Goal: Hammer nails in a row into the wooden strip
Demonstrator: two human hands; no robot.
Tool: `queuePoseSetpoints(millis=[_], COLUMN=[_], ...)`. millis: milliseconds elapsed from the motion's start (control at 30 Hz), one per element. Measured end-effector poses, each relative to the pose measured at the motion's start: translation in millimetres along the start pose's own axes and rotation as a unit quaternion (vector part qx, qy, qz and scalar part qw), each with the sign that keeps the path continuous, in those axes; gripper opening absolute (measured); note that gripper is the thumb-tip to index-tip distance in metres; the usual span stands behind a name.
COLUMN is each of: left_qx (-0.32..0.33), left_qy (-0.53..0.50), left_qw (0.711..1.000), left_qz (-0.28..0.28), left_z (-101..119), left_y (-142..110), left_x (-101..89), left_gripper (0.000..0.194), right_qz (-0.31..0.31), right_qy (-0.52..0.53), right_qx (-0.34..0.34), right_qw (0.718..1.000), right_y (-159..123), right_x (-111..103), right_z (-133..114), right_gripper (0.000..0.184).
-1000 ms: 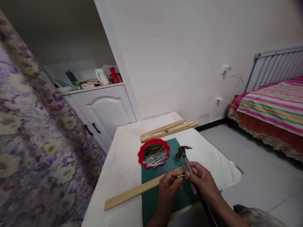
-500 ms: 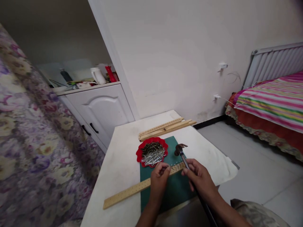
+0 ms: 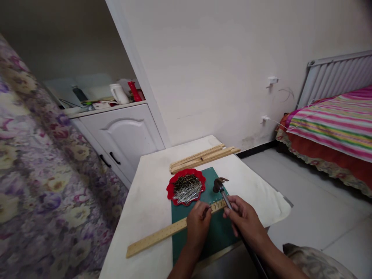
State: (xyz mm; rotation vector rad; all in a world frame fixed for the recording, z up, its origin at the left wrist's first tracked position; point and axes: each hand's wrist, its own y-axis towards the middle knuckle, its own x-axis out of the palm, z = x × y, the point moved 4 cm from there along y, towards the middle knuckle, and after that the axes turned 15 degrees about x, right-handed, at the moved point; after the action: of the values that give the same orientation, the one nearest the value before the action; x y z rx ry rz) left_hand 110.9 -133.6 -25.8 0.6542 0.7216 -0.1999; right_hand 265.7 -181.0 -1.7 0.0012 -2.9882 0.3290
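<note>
Wooden strip (image 3: 158, 237) lay across the green mat (image 3: 221, 234), long axis near left to far right; its near-left end ran past the mat onto the white table (image 3: 145, 193). Rows of small holes along it, plus a cluster of standing nails (image 3: 218, 204) toward the far-right end.

Left hand (image 3: 199, 221) was the nearer one: right over the strip, just left of the standing nails, fingers curled and tips pinched on a nail (image 3: 210, 207), barely visible. Right hand (image 3: 245, 219) was wrapped round the shaft of a hammer (image 3: 226, 198), just near-right of the strip's far-right end. Contact between that hand and the wood: couldn't tell.

Key relation: hammer shaft ran near right to far left, crossing the strip's line by the standing nails. Head sat beyond the strip, far and right of the pinched nail.

Further out: red scalloped dish (image 3: 171, 190) of loose nails (image 3: 188, 189) at the mat's left edge, far side of left hand. More wooden strips (image 3: 203, 159) lay beyond. White cabinet (image 3: 132, 139) far left, bed (image 3: 334, 120) far right.
</note>
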Motion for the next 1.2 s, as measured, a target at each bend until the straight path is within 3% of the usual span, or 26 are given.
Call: queuePoseSetpoints(millis=[267, 433, 600, 1200], left_qx=[-0.005, -0.007, -0.014, -0.018], left_qy=[0.028, 0.028, 0.027, 0.039], left_qw=[1.000, 1.000, 1.000, 0.999], left_qz=[-0.011, -0.008, -0.003, -0.001], left_z=[-1.2, -2.8, -5.4, -8.0], left_y=[0.2, -1.0, -2.5, -3.9], left_x=[4.7, 5.9, 7.6, 9.6], left_gripper=[0.016, 0.017, 0.016, 0.013], right_qz=[-0.053, -0.019, -0.010, -0.031], right_qy=[-0.074, -0.158, -0.214, -0.226], right_qx=[0.035, -0.030, -0.037, -0.052], right_qw=[0.995, 0.987, 0.976, 0.972], right_y=[-21.8, -32.4, -30.0, -28.2], right_x=[7.0, 5.3, 2.1, 3.5], right_z=[-7.4, -3.2, 4.3, 7.0], right_gripper=[0.020, 0.023, 0.021, 0.021])
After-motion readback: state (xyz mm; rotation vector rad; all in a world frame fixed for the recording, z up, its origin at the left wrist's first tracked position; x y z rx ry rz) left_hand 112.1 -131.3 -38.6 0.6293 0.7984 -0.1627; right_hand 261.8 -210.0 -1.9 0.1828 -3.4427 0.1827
